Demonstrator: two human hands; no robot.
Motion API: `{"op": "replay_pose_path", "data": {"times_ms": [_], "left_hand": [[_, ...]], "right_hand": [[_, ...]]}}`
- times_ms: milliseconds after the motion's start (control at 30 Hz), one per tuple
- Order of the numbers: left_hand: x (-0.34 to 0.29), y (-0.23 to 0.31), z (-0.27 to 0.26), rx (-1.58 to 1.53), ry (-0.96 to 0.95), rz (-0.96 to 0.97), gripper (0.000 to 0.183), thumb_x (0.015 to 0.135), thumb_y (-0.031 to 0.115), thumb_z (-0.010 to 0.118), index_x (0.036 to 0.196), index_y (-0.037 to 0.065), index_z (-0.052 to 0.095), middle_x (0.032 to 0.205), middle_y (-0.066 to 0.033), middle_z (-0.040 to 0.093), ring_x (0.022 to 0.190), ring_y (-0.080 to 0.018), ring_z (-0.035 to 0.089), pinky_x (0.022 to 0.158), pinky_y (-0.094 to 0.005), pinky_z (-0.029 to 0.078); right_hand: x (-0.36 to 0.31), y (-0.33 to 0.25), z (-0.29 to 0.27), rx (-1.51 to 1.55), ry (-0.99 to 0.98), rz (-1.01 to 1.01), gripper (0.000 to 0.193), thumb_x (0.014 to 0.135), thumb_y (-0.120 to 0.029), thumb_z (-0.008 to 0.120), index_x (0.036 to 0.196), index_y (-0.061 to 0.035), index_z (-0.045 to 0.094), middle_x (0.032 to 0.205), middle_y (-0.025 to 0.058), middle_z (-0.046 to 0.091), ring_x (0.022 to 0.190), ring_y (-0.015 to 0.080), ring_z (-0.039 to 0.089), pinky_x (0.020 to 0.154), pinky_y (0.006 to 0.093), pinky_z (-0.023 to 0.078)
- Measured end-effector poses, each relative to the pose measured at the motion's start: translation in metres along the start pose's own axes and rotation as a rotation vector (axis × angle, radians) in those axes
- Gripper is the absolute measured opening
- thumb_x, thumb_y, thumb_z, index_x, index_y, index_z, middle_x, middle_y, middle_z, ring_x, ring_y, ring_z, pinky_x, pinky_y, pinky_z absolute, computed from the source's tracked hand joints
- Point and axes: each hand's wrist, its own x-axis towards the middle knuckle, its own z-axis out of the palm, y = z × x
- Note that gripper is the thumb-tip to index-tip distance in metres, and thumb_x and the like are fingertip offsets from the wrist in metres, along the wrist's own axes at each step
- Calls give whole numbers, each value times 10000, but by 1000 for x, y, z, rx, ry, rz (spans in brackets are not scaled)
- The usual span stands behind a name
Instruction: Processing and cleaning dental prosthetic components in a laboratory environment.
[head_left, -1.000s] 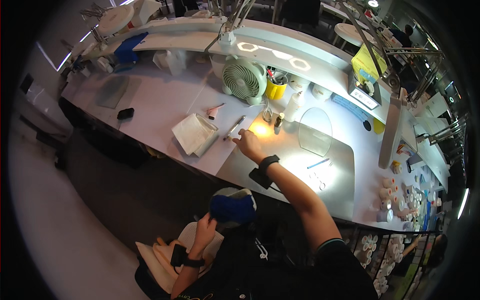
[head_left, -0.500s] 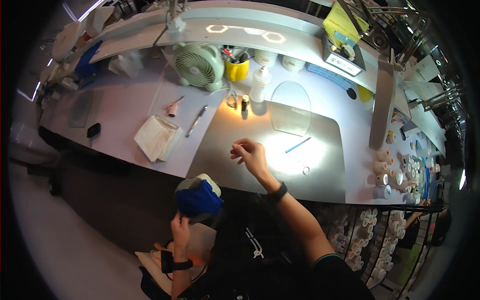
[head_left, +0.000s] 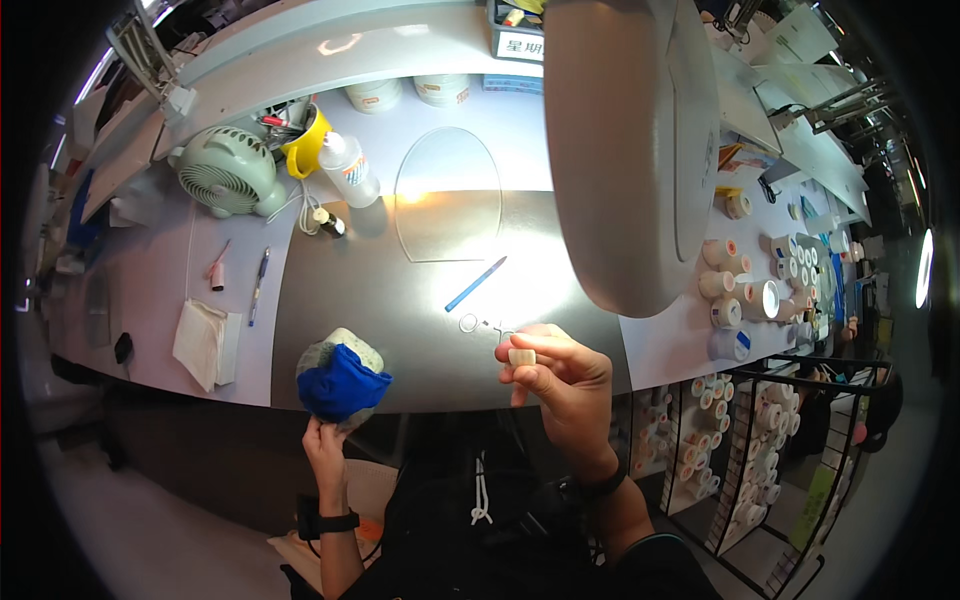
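My left hand (head_left: 322,452) grips the underside of a rounded, speckled pale piece (head_left: 358,350) wrapped in blue cloth (head_left: 343,385), at the front edge of a grey metal mat (head_left: 330,285). My right hand (head_left: 570,390) is raised over the mat's front right part. Between its thumb and fingertips is a small off-white block (head_left: 521,356), whose exact kind I cannot make out. Just beyond these fingers, a small metal ring (head_left: 468,323) lies on the mat. Farther back are a blue pen-like stick (head_left: 476,285) and a clear rounded sheet (head_left: 450,259).
A large pale lamp head (head_left: 625,170) hangs over the right side. At the back left stand a fan (head_left: 222,172), a yellow mug (head_left: 306,150), a white squeeze bottle (head_left: 350,172) and a small dark bottle (head_left: 328,222). Several jars (head_left: 728,285) crowd the right, above a jar rack (head_left: 700,440).
The view has shifted right and closer to the lamp. My right hand has moved nearer to me and now shows the off-white block. The blue-wrapped piece has come up over the mat's edge.
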Motion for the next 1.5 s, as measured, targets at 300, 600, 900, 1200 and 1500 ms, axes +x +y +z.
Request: {"op": "replay_pose_path", "data": {"times_ms": [300, 600, 900, 1200, 1500], "left_hand": [[7, 0, 15, -14, -1, -50, 277, 865, 64, 367, 1066, -96, 471, 963, -145, 558, 861, -214, 578, 757, -346, 500], [11, 1, 11, 20, -17, -75, 257, 871, 55, 361, 1051, -89, 473, 959, -176, 579, 855, -265, 606, 732, -374, 514], [14, 2, 8, 29, -47, -75, 263, 877, 63, 364, 1074, -73, 474, 987, -154, 575, 871, -238, 602, 746, -361, 508], [14, 6, 8, -29, -48, -106, 246, 854, 45, 401, 1036, -90, 496, 940, -129, 565, 822, -191, 580, 734, -317, 508], [27, 3, 2, 67, -208, -49, 246, 863, 66, 379, 1023, -60, 517, 926, -120, 590, 810, -205, 601, 711, -341, 518]], "right_hand": [[6, -15, -5, 181, 5, 78, 249, 784, 40, 574, 1032, 30, 580, 912, 174, 616, 773, 173, 619, 560, 219, 497], [10, -22, 3, 237, -66, 143, 242, 758, 73, 589, 999, 56, 585, 895, 176, 621, 747, 179, 625, 564, 221, 502], [17, -19, 16, 140, 30, 222, 219, 727, 35, 605, 945, 37, 596, 817, 179, 610, 653, 172, 608, 488, 216, 483], [7, -11, 23, 194, -52, 160, 238, 781, 21, 595, 1016, 51, 581, 924, 152, 620, 783, 160, 616, 591, 224, 500], [-47, -17, 12, 55, 144, 211, 194, 861, -104, 519, 994, 33, 558, 861, 141, 621, 703, 154, 608, 566, 226, 482]]}}
